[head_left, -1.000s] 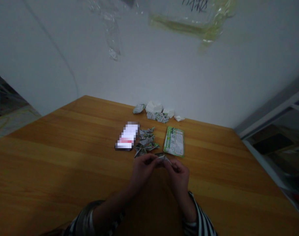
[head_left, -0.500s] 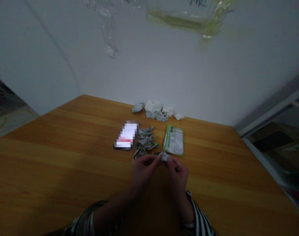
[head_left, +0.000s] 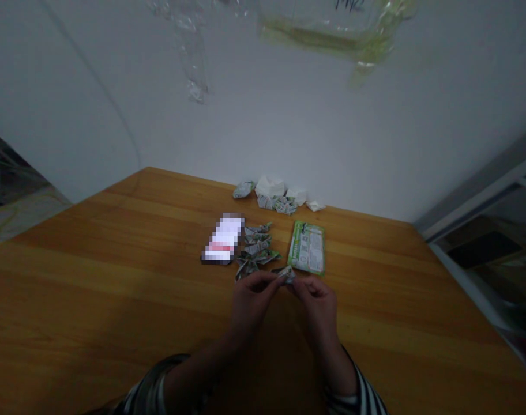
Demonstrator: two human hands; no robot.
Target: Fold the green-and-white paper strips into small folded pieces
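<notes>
My left hand and my right hand meet over the wooden table, both pinching a small folded printed paper piece between the fingertips. Just beyond the hands lies a cluster of several folded paper pieces. A green-and-white printed sheet lies flat to the right of that cluster. Both forearms wear striped sleeves.
A phone with a lit, blurred screen lies left of the folded pieces. More crumpled and folded papers sit at the table's far edge by the white wall. A metal frame stands at the right.
The hands have stayed together on the small paper piece, shifting their fingers slightly; the right hand has moved a little to the right. Nothing else on the table has moved.
</notes>
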